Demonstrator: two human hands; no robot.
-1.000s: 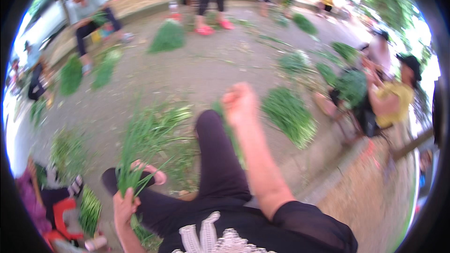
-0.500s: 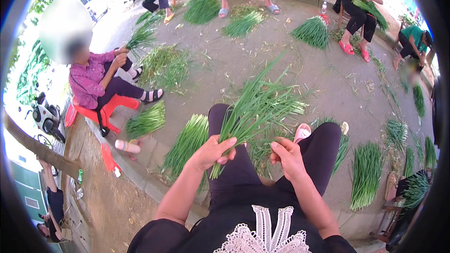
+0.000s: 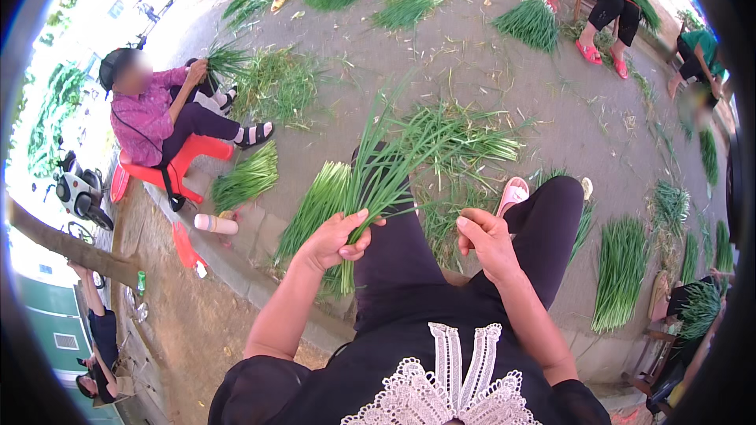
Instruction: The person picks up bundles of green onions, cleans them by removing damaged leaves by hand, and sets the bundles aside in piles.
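Note:
My left hand is wrapped round the pale stem ends of a bunch of green chives. The long leaves fan up and away over my left thigh. To the right, my right hand is held above my lap with its fingers curled and thumb pressed in; anything between them is too small to make out. Beyond my knees lies a loose heap of chives on the ground. Just left of my left leg rests a laid-out pile of chives, its pale ends pointing away.
A person in a purple shirt sits at left on a red plastic chair. A pink bottle lies near the kerb. At right is another chive pile. Scraps of leaves litter the pavement, and other people sit at the far side.
My left hand has moved a little left and up with the chives, which point more upright. My right hand has risen slightly and sits apart from the bunch. The view has tilted down.

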